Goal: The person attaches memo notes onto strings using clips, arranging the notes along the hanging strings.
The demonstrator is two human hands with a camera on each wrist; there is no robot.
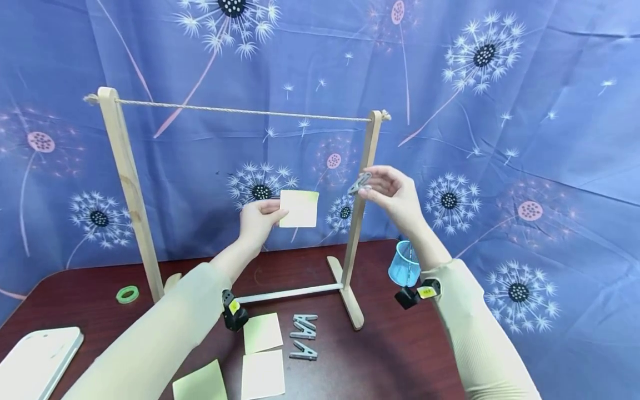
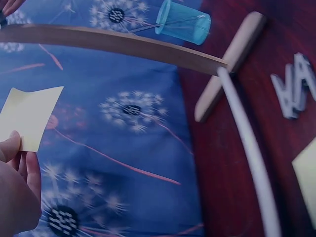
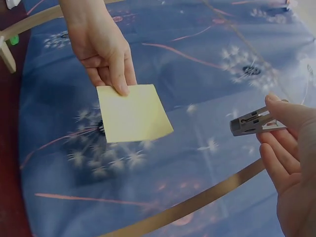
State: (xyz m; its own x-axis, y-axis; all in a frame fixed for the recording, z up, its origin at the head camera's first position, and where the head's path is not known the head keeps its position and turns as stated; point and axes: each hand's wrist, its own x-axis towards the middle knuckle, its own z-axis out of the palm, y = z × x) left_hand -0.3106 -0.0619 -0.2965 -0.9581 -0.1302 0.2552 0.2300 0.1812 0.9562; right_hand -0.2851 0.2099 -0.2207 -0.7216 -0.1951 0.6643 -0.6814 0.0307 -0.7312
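Observation:
My left hand (image 1: 258, 223) pinches a pale yellow sticky note (image 1: 299, 209) by its left edge, between thumb and fingers. It holds the note in the air below the rope (image 1: 240, 110), which runs between two wooden posts. In the right wrist view the whole square note (image 3: 134, 114) shows, slightly curved. Beside the right post (image 1: 368, 150), my right hand (image 1: 395, 194) holds a grey clothespin (image 1: 359, 183) between thumb and fingers. That clothespin (image 3: 252, 122) points toward the note in the right wrist view, and the two are apart.
Several grey clothespins (image 1: 303, 350) lie on the dark red table near sticky notes (image 1: 263, 373). A white bar (image 1: 290, 293) joins the stand's feet. Behind the right post is a blue mesh cup (image 1: 404, 265). Green tape (image 1: 127, 294) and a white device (image 1: 40, 361) lie left.

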